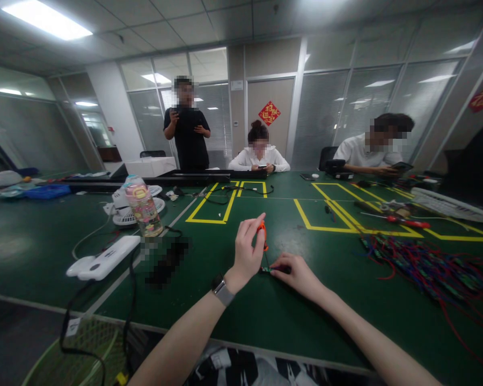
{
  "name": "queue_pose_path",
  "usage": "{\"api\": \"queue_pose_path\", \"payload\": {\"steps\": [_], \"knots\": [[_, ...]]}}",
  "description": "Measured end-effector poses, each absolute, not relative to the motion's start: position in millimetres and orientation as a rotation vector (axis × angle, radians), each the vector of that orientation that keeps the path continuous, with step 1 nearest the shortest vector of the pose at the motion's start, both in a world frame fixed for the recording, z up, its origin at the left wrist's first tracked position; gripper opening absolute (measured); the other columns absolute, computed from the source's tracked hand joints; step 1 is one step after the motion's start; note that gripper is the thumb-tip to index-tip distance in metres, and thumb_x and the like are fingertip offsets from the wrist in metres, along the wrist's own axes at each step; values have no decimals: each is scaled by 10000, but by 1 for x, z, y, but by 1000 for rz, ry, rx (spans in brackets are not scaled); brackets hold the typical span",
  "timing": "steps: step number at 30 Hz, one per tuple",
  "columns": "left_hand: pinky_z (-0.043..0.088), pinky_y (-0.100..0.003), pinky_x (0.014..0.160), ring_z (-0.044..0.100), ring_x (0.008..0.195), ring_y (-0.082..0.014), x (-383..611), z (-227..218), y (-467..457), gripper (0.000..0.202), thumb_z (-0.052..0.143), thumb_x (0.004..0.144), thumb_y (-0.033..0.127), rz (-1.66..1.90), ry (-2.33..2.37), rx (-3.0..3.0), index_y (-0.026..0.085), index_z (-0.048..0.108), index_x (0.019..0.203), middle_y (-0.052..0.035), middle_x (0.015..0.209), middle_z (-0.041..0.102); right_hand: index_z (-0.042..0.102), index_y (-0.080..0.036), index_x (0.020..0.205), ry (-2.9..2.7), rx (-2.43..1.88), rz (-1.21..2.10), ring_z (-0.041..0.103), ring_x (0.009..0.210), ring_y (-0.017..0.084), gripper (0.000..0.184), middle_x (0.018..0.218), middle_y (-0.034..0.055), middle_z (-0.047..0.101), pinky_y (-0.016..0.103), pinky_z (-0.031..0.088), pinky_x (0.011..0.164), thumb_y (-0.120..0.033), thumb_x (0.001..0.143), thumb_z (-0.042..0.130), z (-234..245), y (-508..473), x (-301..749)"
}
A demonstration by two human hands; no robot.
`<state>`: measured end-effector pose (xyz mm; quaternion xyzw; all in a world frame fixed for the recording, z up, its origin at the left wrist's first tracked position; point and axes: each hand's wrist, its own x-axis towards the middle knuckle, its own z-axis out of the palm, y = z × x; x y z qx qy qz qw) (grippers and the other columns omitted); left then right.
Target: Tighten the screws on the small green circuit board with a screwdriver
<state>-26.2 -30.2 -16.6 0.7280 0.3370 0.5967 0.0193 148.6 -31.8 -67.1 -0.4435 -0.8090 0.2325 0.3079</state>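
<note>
My left hand (pixel 247 252), with a watch on its wrist, is closed around the orange handle of a screwdriver (pixel 265 242). The thin shaft points down, its lower end at a small green circuit board (pixel 265 270) on the table. My fingers partly cover the handle. From the right, my right hand (pixel 295 273) pinches the board's edge between thumb and fingers. Whether the tip touches a screw is too small to make out.
On the green table (pixel 209 300), wired circuit boards (pixel 426 268) pile up at right, near a red-handled screwdriver (pixel 408 222) and a keyboard (pixel 453 205). A bottle (pixel 143 206), white device (pixel 104 258) and fan (pixel 124 212) stand left. Three people are beyond the table.
</note>
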Motion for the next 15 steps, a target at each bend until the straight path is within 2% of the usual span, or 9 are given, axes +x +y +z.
{"api": "queue_pose_path", "payload": {"steps": [3,8,15], "knots": [[462,-306,811,561,924,-176,-26,-16,-30,344,417,986,197,1850,1049,2258,223,526,1312,-58,999,608,774,-181,837,-2139,-1180,611,619,733,181,108,814,47,652,279,482,680,-210,808,674,-68,-31,149],[448,-296,742,525,804,-169,-26,-16,-28,244,567,927,266,1929,1126,2266,217,633,1156,-20,827,532,775,-175,824,-2115,-1171,632,622,746,186,100,823,50,657,285,484,694,-218,801,688,-71,-29,149],[463,-318,856,557,982,-180,-25,-16,-31,358,398,986,181,1845,1028,2259,216,507,1325,-71,1066,600,773,-169,814,-2102,-1184,674,624,743,181,87,835,51,661,283,488,695,-213,787,703,-72,-27,150]]}}
